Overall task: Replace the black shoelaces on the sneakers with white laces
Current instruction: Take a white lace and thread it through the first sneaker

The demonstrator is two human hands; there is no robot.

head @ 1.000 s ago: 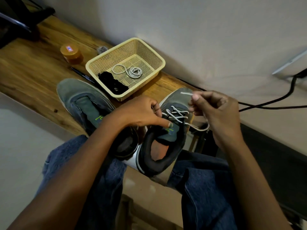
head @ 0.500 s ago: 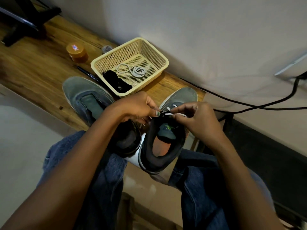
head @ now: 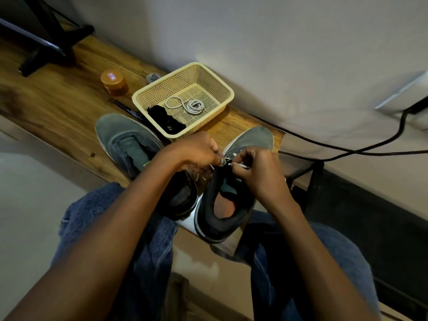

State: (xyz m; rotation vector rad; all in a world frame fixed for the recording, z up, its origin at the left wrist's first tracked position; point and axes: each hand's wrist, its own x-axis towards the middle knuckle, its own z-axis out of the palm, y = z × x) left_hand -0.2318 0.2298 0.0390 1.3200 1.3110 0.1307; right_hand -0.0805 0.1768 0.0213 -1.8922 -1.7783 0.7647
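Two hands meet over the grey mesh sneaker (head: 231, 200) nearest the cream plastic basket's (head: 222, 88) right corner: the left hand (head: 199, 151) pinches the eyelet flap steady, while the right hand (head: 257, 170) pinches the white lace tip (head: 242, 166), apparently for threading. A spare coiled white lace (head: 190, 104) waits inside that basket.
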